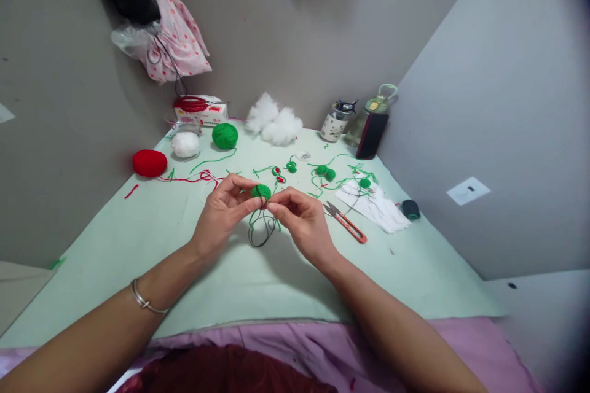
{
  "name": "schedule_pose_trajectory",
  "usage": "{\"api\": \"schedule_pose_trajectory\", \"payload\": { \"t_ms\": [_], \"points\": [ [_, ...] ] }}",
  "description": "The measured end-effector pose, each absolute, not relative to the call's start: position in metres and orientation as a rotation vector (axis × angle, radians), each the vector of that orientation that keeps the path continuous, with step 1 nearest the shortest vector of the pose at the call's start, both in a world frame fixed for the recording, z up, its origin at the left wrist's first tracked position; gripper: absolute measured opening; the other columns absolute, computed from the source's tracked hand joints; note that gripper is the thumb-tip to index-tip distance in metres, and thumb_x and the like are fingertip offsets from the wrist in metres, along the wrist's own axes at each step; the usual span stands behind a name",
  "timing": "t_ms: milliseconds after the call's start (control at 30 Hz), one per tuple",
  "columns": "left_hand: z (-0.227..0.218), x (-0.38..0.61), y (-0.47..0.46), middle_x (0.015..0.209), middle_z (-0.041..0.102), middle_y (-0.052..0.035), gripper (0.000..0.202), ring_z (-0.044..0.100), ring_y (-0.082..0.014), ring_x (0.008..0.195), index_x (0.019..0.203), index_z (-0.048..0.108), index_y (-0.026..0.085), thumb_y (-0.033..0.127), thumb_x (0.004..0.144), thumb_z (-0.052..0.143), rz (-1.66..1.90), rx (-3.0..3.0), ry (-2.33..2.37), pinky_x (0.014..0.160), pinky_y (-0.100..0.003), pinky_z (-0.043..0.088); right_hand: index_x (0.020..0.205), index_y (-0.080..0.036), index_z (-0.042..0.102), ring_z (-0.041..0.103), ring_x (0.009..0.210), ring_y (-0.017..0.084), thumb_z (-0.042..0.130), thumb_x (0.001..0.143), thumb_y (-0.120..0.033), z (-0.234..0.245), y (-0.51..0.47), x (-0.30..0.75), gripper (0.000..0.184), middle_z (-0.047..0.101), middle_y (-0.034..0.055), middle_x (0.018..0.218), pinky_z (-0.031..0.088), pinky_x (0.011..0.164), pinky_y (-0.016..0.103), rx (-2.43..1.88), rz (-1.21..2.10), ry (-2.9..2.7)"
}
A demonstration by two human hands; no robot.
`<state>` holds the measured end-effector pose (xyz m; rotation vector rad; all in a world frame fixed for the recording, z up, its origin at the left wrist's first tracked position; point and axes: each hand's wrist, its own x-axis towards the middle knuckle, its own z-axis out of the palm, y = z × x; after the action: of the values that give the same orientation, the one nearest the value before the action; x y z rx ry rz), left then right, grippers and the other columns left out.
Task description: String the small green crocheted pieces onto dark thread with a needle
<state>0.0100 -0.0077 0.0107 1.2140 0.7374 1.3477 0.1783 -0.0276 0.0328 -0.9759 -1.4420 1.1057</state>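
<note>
Between the fingers of my left hand (227, 206) is a small green crocheted piece (261, 191), held up above the table. My right hand (302, 215) pinches close beside it, thumb and forefinger together at its lower edge, where dark thread passes. Whether a needle is in that pinch is too small to tell. A loop of black thread (262, 239) hangs below the piece, along with a bit of green yarn. Just right of my right hand lie orange-handled thread snips (346, 222), blades toward the hand.
Red (150, 163), white (185, 144) and green yarn balls (225, 136) stand at the left. White stuffing (275, 123) lies at the back. Small green crocheted balls (325, 172), yarn scraps, a crumpled tissue (375, 202), a black thread spool (410, 209), a pen cup (335, 124) and a phone (372, 136) are right.
</note>
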Motion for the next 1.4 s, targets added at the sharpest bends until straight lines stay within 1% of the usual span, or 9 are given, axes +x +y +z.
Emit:
{"api": "schedule_pose_trajectory", "payload": {
  "t_ms": [267,400,500,700,933,1067,1133,1267,1400],
  "points": [
    [0.012,0.01,-0.007,0.091,0.07,-0.002,0.025,0.069,-0.0186,0.087,0.092,0.064,0.021,0.029,0.077,0.083,1.423,1.302,0.847,0.082,-0.034,0.057,0.078,-0.017,0.066,0.05,0.055,0.009,0.078,0.078,-0.045,0.029,-0.019,0.179,0.03,0.059,-0.0029,0.065,0.042,0.054,0.025,-1.075,1.265,-1.404],
    [0.008,0.01,-0.007,0.092,0.071,-0.0029,0.027,0.07,-0.0195,0.088,0.093,0.065,0.02,0.028,0.076,0.084,1.392,1.403,0.854,0.084,-0.035,0.057,0.085,-0.018,0.062,0.06,0.059,0.011,0.085,0.07,-0.042,0.029,-0.016,0.185,0.037,0.063,-0.0038,0.067,0.052,0.062,0.027,-1.027,1.457,-1.289],
    [0.005,0.01,-0.006,0.094,0.07,-0.0028,0.024,0.07,-0.019,0.088,0.095,0.067,0.021,0.027,0.078,0.082,1.357,1.453,0.865,0.086,-0.035,0.057,0.088,-0.019,0.059,0.066,0.068,0.014,0.082,0.074,-0.04,0.034,-0.015,0.19,0.034,0.066,-0.0019,0.072,0.057,0.071,0.032,-0.988,1.521,-1.266],
    [0.002,0.011,-0.007,0.101,0.069,-0.0043,0.023,0.068,-0.02,0.094,0.102,0.071,0.022,0.027,0.081,0.078,1.318,1.548,0.892,0.089,-0.036,0.055,0.087,-0.02,0.07,0.065,0.09,0.019,0.068,0.09,-0.03,0.04,-0.018,0.196,0.011,0.072,0.0051,0.093,0.05,0.086,0.034,-1.09,0.812,-1.716],
    [0.007,0.004,-0.003,0.102,0.07,-0.0069,0.021,0.067,-0.0213,0.093,0.104,0.072,0.021,0.028,0.084,0.074,1.214,1.774,0.89,0.089,-0.037,0.054,0.081,-0.022,0.071,0.061,0.092,0.019,0.071,0.087,-0.027,0.048,-0.011,0.201,0.008,0.072,0.0044,0.091,0.047,0.081,0.033,-1.024,0.724,-1.628],
    [0.012,-0.008,0.002,0.101,0.068,-0.0058,0.021,0.065,-0.0192,0.09,0.104,0.071,0.021,0.027,0.084,0.073,1.134,1.875,0.881,0.088,-0.036,0.054,0.085,-0.022,0.063,0.05,0.057,0.008,0.072,0.086,-0.039,0.076,0.01,0.241,0.02,0.072,0.0023,0.091,0.035,0.046,0.022,-0.966,1.004,-1.214],
    [0.015,-0.017,0.003,0.102,0.067,-0.0054,0.022,0.065,-0.0182,0.089,0.105,0.071,0.021,0.027,0.084,0.072,1.039,1.91,0.876,0.088,-0.036,0.054,0.083,-0.021,0.061,0.042,0.048,0.005,0.077,0.082,-0.038,0.093,0.022,0.277,0.023,0.069,0.0003,0.083,0.029,0.039,0.02,-0.973,1.09,-1.115],
    [0.02,-0.035,0.005,0.106,0.067,-0.0056,0.023,0.064,-0.0184,0.093,0.105,0.07,0.021,0.03,0.085,0.073,0.914,1.871,0.916,0.091,-0.036,0.052,0.069,-0.025,0.057,0.054,0.055,0.006,0.075,0.081,-0.018,0.126,0.043,0.368,0.023,0.055,-0.0047,0.063,0.044,0.046,0.017,-0.868,0.828,-0.992],
    [0.017,-0.041,0.005,0.107,0.066,-0.0061,0.026,0.064,-0.0193,0.096,0.106,0.069,0.021,0.033,0.085,0.074,0.905,1.719,0.892,0.09,-0.035,0.052,0.059,-0.026,0.045,0.067,0.077,0.017,0.059,0.094,-0.03,0.133,0.058,0.424,0.038,0.06,0.0019,0.068,0.047,0.053,0.029,-0.817,0.488,-1.052]
  ]
}}
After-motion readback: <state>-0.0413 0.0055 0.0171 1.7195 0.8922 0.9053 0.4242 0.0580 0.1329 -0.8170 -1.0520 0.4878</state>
